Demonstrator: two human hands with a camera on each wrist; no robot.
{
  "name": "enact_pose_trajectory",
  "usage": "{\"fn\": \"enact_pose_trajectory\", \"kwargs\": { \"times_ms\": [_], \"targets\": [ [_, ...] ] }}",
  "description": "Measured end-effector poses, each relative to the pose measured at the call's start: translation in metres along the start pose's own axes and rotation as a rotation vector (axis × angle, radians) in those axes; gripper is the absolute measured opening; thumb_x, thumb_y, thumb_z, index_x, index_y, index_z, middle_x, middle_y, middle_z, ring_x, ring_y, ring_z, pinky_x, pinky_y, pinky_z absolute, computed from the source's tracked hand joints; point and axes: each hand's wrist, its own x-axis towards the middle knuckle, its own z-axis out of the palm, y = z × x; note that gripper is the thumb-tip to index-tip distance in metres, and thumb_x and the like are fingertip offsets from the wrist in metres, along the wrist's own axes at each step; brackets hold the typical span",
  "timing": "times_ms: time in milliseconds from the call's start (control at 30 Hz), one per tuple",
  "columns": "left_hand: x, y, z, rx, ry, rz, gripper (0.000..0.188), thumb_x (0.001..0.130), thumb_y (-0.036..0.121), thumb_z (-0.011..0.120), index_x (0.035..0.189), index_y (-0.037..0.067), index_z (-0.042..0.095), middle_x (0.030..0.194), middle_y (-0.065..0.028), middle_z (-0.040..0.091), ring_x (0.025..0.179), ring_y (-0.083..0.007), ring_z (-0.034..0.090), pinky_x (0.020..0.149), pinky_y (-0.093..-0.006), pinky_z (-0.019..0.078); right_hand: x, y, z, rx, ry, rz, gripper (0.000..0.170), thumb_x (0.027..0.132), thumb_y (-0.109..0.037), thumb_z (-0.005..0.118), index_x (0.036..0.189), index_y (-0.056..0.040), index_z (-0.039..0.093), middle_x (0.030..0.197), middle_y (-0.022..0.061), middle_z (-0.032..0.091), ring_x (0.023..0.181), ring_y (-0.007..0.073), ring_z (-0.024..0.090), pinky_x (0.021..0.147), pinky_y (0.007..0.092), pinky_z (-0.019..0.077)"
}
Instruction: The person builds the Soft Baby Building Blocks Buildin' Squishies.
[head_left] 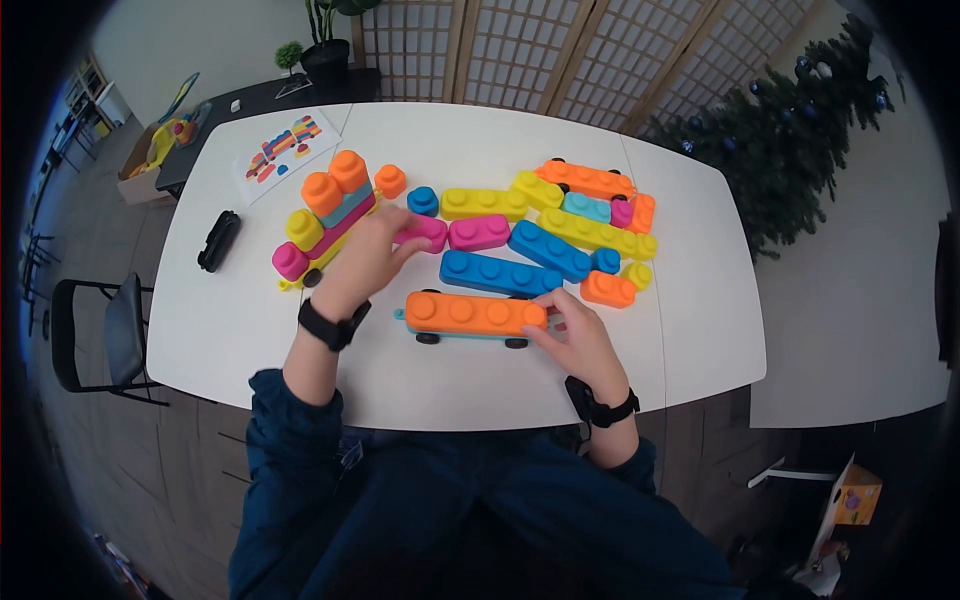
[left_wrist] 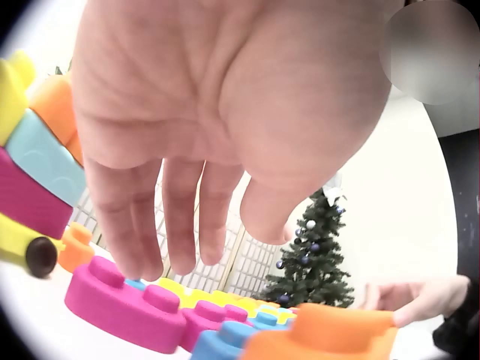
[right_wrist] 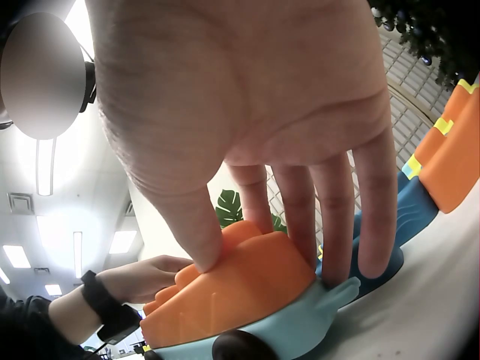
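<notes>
My left hand (head_left: 368, 250) reaches over a pink block (head_left: 424, 234), fingers relaxed; in the left wrist view the fingers (left_wrist: 182, 255) hang above the pink block (left_wrist: 124, 307) with a gap. The right hand (head_left: 583, 345) grips the right end of a long orange block (head_left: 462, 314) on a light blue wheeled base (right_wrist: 300, 330), thumb on the near side and fingers on the far side. Left of my left hand stands a wheeled stack with a pink-red long block (head_left: 335, 232), a light blue block and orange blocks (head_left: 348, 170) on top.
Yellow (head_left: 484, 204), blue (head_left: 500, 272), pink (head_left: 479, 232) and orange blocks lie behind and right of the orange one. An orange wheeled piece (head_left: 590, 180) is at the back right. A printed sheet (head_left: 285, 155) and a black case (head_left: 219, 241) lie on the left.
</notes>
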Motion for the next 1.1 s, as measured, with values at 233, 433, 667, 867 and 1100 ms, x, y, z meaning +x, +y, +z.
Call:
{"fn": "enact_pose_trajectory", "kwargs": {
  "times_ms": [233,433,667,867,1100],
  "targets": [
    [0.063,-0.034,0.024,0.286,0.033,-0.074,0.03,0.087,0.017,0.081,0.11,0.0,0.071,0.105,-0.0178,0.073,0.094,-0.0349,0.071,0.084,-0.0414,0.0574,0.0,0.002,0.001,-0.013,-0.002,-0.002,0.034,0.088,-0.026,0.081,0.109,-0.0073,0.06,0.101,0.0101,0.069,0.089,0.0304,0.07,0.077,0.0356,0.0557],
    [0.077,-0.045,0.029,0.387,-0.034,-0.125,0.029,0.084,0.017,0.081,0.103,-0.003,0.07,0.101,-0.0195,0.071,0.095,-0.0377,0.07,0.085,-0.0439,0.0581,0.001,-0.003,-0.001,0.005,-0.01,0.007,0.034,0.088,-0.024,0.081,0.109,-0.0075,0.06,0.099,0.0096,0.069,0.088,0.0299,0.07,0.076,0.0354,0.0555],
    [0.05,0.005,-0.017,0.059,0.178,0.028,0.032,0.083,0.007,0.076,0.112,-0.003,0.067,0.114,-0.0171,0.072,0.103,-0.0321,0.071,0.097,-0.037,0.0556,0.0,0.002,0.001,-0.001,-0.004,-0.006,0.034,0.087,-0.023,0.082,0.108,-0.0073,0.061,0.099,0.0096,0.069,0.087,0.0293,0.069,0.076,0.0349,0.0554],
    [-0.014,0.042,-0.043,-0.127,0.081,0.055,0.034,0.081,0.008,0.075,0.113,-0.001,0.066,0.098,-0.0156,0.07,0.092,-0.0294,0.068,0.085,-0.034,0.0541,0.001,0.001,0.0,0.022,-0.007,-0.003,0.035,0.087,-0.023,0.083,0.108,-0.0064,0.061,0.099,0.01,0.068,0.086,0.0291,0.069,0.077,0.0343,0.0554],
    [-0.057,0.041,-0.02,-0.228,-0.031,0.076,0.031,0.082,0.003,0.074,0.112,0.0,0.068,0.104,-0.0131,0.071,0.095,-0.0285,0.069,0.087,-0.0342,0.0545,0.001,0.001,0.0,0.043,-0.005,0.005,0.036,0.086,-0.022,0.083,0.108,-0.005,0.06,0.098,0.0105,0.068,0.086,0.0289,0.069,0.077,0.0344,0.0557]
  ]
}}
